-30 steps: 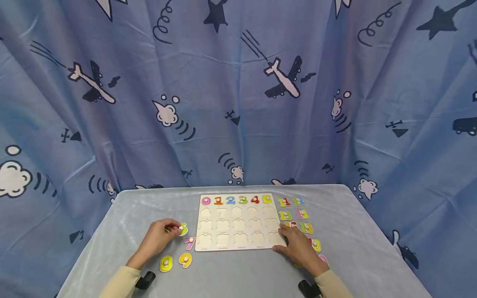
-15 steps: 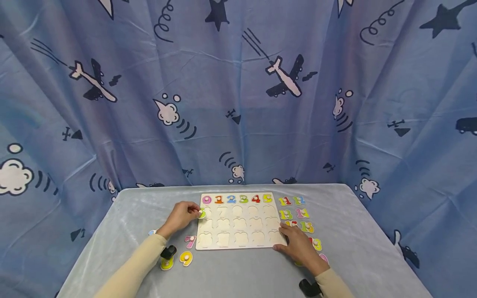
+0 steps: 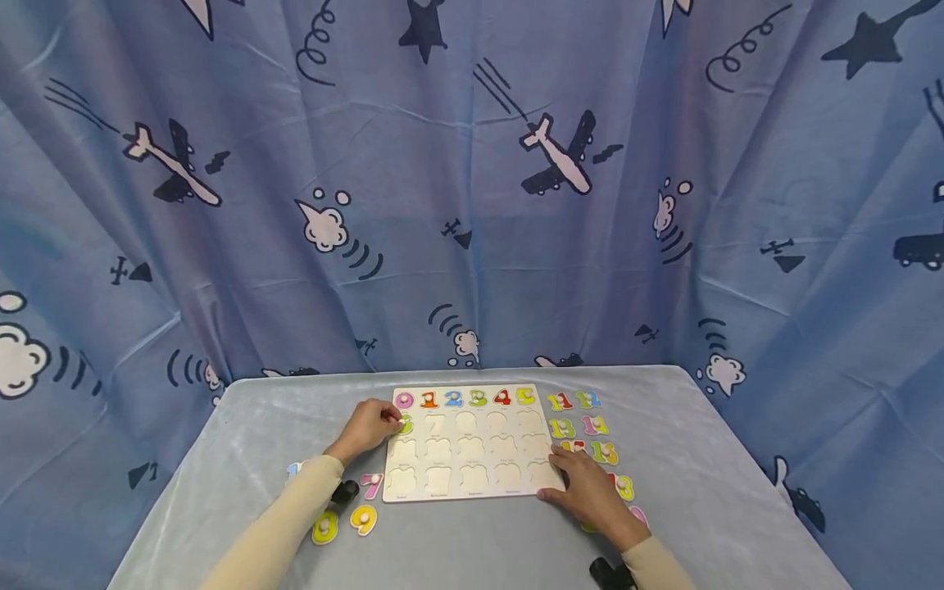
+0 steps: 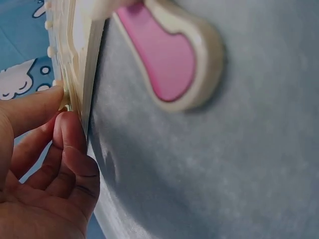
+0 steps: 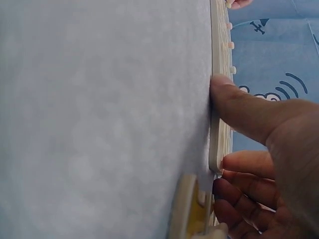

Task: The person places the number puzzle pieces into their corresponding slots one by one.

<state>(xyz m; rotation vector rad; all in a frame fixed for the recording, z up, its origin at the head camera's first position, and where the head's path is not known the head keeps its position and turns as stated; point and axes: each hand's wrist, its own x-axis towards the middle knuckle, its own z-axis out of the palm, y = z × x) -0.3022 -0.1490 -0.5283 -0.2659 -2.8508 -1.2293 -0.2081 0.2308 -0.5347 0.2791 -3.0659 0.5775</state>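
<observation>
Green wooden number piece [image 3: 407, 425], pinched tight in the left hand [image 3: 364, 428] at the cream wooden board's [image 3: 454, 469] left edge, might jam if tipped or if the right hand [image 3: 590, 492] holding the board slips.

Even light, soft shadows — slight wrist-view blur

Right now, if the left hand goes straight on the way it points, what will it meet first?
Likely the number puzzle board, at its empty 7-shaped slot, just beyond the green number piece the left hand pinches; height above it is unclear.
</observation>
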